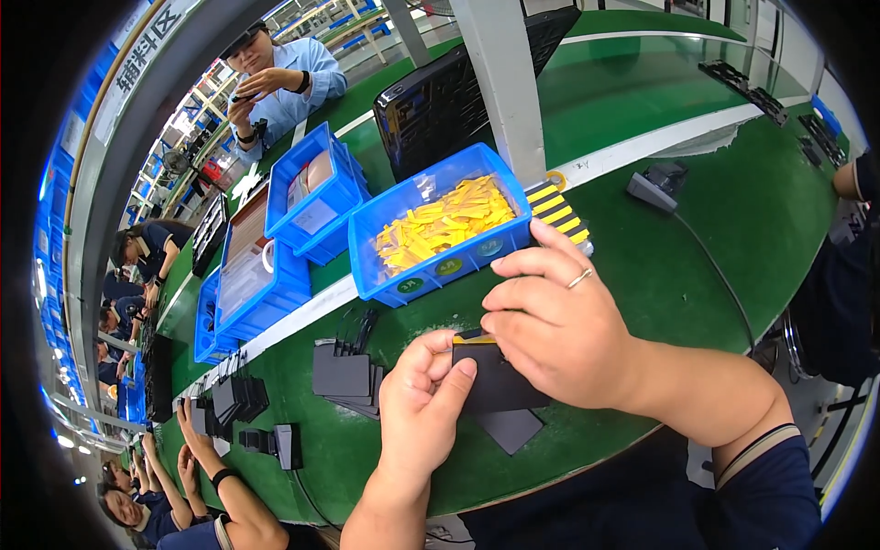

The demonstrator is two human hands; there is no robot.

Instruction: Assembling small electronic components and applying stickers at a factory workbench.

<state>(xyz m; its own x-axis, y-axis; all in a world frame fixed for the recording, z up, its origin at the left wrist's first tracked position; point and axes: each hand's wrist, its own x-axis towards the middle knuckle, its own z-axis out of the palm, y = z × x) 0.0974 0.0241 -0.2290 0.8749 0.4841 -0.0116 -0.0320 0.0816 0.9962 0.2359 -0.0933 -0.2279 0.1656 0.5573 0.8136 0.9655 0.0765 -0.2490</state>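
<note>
My left hand (423, 394) is closed round a thin black rectangular panel (495, 380), thumb flat on its face. A narrow yellow strip (472, 339) lies along the panel's upper edge. My right hand (564, 330), with a ring on one finger, bends over the panel's upper right corner. Its lower fingertips press together at the strip's end, and its upper fingers stand off; its thumb is hidden. Just beyond my hands sits a blue bin (403, 291) filled with loose yellow strips (445, 225). Another dark flat piece (511, 429) lies on the table beneath the panel.
Stacked black panels with thin leads (344, 376) lie left of my hands. A grey post (500, 82) rises behind the bin, near a black-and-yellow striped block (555, 211). A corded grey device (655, 188) rests at right. Co-workers' arms (238, 500) reach in at lower left.
</note>
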